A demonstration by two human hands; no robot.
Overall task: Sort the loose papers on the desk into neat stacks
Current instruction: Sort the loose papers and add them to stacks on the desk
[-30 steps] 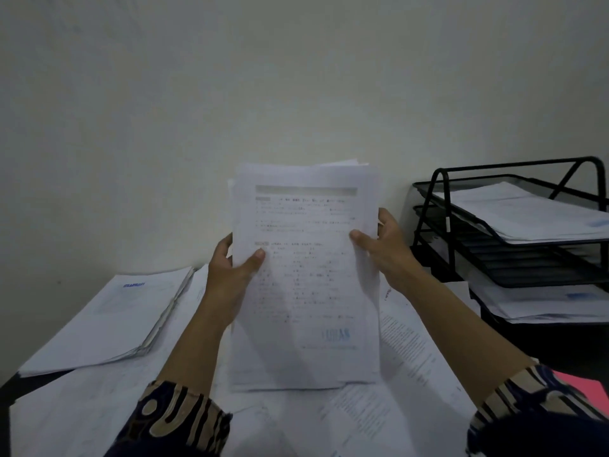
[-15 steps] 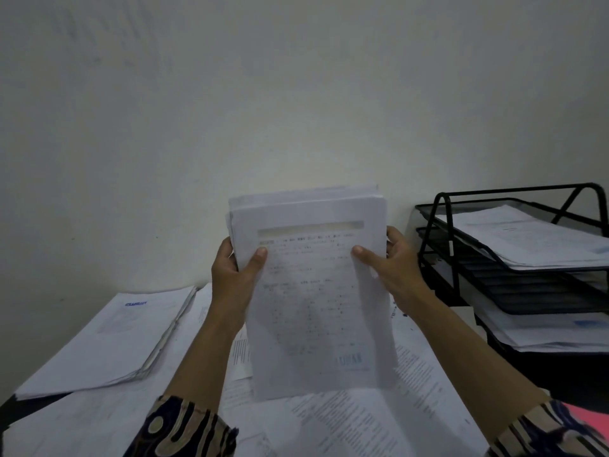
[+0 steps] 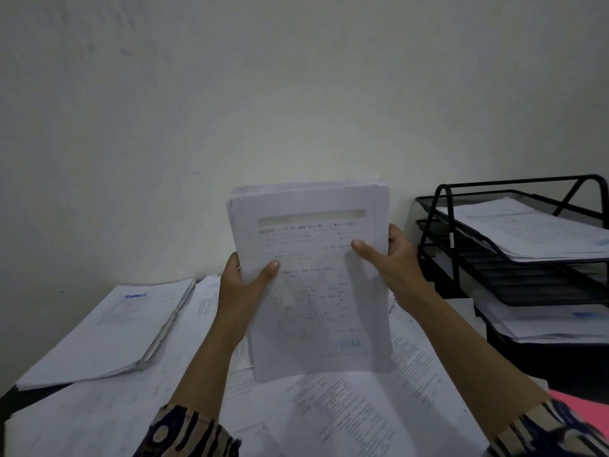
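I hold a bundle of printed white sheets point(image 3: 316, 291) upright in front of me, above the desk. My left hand point(image 3: 242, 285) grips its left edge with the thumb across the front page. My right hand point(image 3: 393, 258) grips the right edge, thumb also on the front. The sheets' top edges sit slightly uneven. Loose printed papers point(image 3: 356, 410) lie spread over the desk under the bundle. A thicker stack with a blue logo point(image 3: 108, 331) lies flat at the left.
A black wire letter tray point(image 3: 514, 258) with three tiers stands at the right, with papers on its top and bottom tiers. A pink sheet point(image 3: 583, 405) shows at the right edge. A plain wall rises behind the desk.
The bundle was lifted off the desk papers and tilted a little, then settled lower again. Both hands kept their grip on its side edges.
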